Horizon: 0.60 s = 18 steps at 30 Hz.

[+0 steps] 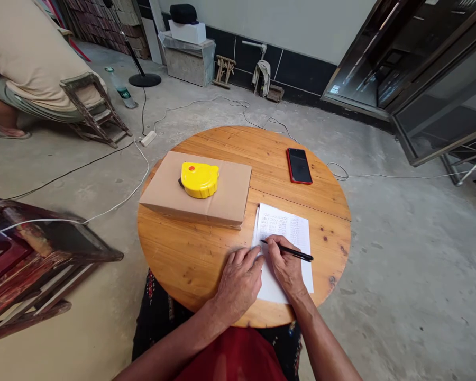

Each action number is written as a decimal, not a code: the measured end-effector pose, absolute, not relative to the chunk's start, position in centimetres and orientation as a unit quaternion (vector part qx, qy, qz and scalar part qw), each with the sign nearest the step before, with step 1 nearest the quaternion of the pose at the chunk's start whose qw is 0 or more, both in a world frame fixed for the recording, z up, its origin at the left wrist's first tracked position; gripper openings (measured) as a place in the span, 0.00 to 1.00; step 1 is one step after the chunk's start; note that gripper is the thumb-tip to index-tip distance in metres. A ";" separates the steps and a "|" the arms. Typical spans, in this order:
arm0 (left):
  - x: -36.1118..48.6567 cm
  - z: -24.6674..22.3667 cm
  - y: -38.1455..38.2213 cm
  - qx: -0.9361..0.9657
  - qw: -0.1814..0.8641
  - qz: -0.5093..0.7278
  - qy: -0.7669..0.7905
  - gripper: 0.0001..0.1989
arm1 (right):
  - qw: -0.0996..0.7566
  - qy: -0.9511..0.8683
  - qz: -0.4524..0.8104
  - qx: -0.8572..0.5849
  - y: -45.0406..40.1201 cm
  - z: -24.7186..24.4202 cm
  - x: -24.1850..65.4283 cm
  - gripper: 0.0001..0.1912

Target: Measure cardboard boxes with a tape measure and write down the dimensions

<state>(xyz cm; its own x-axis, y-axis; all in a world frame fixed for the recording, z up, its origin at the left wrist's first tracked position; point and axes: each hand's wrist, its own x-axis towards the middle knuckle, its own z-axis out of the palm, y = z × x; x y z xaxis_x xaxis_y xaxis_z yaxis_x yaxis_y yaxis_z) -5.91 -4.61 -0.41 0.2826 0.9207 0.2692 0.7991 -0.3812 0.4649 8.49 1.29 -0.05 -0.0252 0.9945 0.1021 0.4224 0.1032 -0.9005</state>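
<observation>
A black pen is held in my right hand, its tip on a white sheet of paper. Rows of small handwriting cover the upper part of the sheet, and another sheet's edge shows beneath it on the left. My left hand lies flat on the table, fingertips at the paper's left edge, holding nothing. Beyond it, a yellow tape measure with a red button rests on a brown cardboard box.
The round wooden table carries a phone in a red case at the back right. Wooden chairs stand to the left, one under a seated person. A bottle, cables and a power strip lie on the floor.
</observation>
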 end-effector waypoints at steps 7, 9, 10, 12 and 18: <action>-5.9 -0.4 -4.5 0.792 0.115 0.259 0.540 0.17 | 0.401 -0.632 0.341 -0.569 1.4 0.1 8.3 0.12; -5.9 -0.3 -4.5 0.791 0.119 0.261 0.540 0.16 | 0.401 -0.634 0.338 -0.569 1.4 0.3 8.2 0.12; -5.9 -0.3 -4.5 0.790 0.121 0.262 0.541 0.16 | 0.400 -0.635 0.337 -0.569 1.4 0.3 8.1 0.12; -5.9 -0.2 -4.5 0.789 0.125 0.263 0.541 0.16 | 0.400 -0.636 0.334 -0.569 1.4 0.5 8.1 0.12; -6.0 -0.2 -4.6 0.788 0.133 0.264 0.540 0.17 | 0.398 -0.640 0.328 -0.569 1.4 0.6 8.0 0.12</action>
<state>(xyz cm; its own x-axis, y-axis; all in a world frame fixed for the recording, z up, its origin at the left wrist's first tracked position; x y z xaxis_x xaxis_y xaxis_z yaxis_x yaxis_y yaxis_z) -5.99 -4.55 -0.22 0.2776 0.9211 0.2728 0.7811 -0.3818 0.4941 8.00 1.45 0.61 -0.0342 0.9901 0.1361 0.4672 0.1362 -0.8736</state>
